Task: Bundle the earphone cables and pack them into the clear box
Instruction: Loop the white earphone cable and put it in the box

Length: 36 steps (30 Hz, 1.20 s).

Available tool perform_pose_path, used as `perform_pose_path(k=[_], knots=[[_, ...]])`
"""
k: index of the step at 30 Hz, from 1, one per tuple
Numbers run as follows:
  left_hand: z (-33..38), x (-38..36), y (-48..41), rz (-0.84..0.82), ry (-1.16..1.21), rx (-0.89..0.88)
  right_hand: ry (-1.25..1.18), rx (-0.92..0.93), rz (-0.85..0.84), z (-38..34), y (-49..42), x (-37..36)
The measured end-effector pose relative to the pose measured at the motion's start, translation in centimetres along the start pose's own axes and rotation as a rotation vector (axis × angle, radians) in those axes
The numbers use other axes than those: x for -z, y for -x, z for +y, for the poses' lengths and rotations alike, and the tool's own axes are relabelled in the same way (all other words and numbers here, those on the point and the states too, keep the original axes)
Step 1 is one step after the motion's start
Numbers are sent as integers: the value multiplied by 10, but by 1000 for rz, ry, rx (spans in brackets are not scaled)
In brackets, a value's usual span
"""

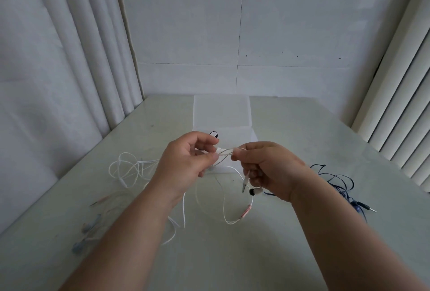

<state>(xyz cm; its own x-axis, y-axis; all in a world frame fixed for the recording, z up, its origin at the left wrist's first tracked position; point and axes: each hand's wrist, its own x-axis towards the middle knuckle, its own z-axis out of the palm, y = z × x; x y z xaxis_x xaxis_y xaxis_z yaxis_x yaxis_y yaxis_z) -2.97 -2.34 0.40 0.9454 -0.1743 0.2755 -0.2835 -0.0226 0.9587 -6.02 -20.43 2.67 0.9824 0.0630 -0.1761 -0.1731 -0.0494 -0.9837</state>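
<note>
Pale table (302, 146) w/ white curtains (69, 57) on both sides. We hold the white earphone cable (225, 151) above it: our left hand (186, 162) pinches one end of a short folded part, our right hand (272, 169) pinches the other end, fingers curled. The loops hang down to the table. Just behind the hands is the clear box (222, 113); dark blue earphones (337, 179) lie at right.

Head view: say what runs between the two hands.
In the head view, a short stretch of white earphone cable runs between the left hand and right hand, pinched by both.
</note>
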Motion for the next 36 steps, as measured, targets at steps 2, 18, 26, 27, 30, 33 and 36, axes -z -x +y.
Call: perform_pose_path(k=[2, 18, 26, 27, 30, 33, 36], knots=[[-1, 1, 1, -28, -101, 15, 36, 35, 42, -1, 0, 3], [10, 1, 4, -137, 18, 158, 8, 256, 234, -8, 2, 4], [3, 14, -6, 197, -229, -12, 2, 340, 563, -9, 0, 12], [3, 15, -7, 198, -210, -8, -20, 368, 562, -9, -1, 13], [7, 19, -7, 187, -70, 5, -34, 345, 527, -9, -3, 18], [8, 28, -10, 289, 69, 13, -54, 275, 421, -6, -4, 25], [8, 33, -12, 348, 182, 1, -160, 174, 301, -6, -4, 27]])
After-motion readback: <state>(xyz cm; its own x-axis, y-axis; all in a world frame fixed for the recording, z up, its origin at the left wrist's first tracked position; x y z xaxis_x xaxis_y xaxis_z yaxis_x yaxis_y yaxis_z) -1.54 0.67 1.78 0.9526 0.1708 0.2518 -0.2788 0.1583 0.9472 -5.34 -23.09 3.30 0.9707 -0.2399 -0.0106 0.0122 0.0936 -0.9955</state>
